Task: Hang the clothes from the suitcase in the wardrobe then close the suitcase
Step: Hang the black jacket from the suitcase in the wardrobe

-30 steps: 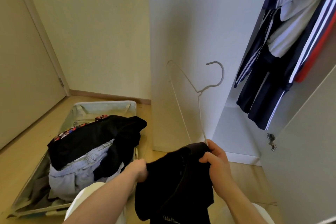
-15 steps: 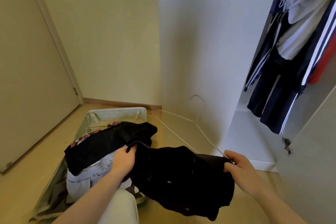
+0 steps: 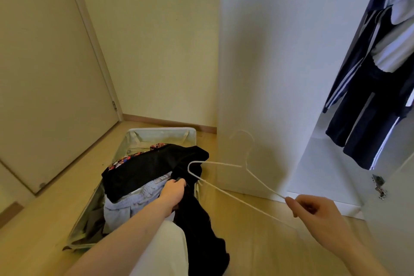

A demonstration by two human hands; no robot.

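An open pale suitcase [image 3: 136, 135] lies on the wooden floor, filled with dark, patterned and light blue clothes. My left hand [image 3: 173, 191] grips a black garment [image 3: 199, 228] that hangs down over my knee beside the suitcase. My right hand [image 3: 313, 210] pinches one end of a white wire hanger [image 3: 224, 164], held flat and apart from the garment, its hook pointing at the wardrobe side. The white wardrobe [image 3: 268, 74] stands open at right with several navy striped and white clothes [image 3: 376, 96] hanging inside.
A closed beige door [image 3: 44, 74] fills the left. The wardrobe's open door [image 3: 394, 197] with its metal hinge [image 3: 378, 186] is at the far right. My pale trouser leg [image 3: 161, 251] is at the bottom centre. Bare wooden floor [image 3: 246, 226] lies between suitcase and wardrobe.
My right hand has let go of the black garment and pulled the hanger out to the right. The garment now hangs from my left hand alone, dropped lower beside the suitcase.
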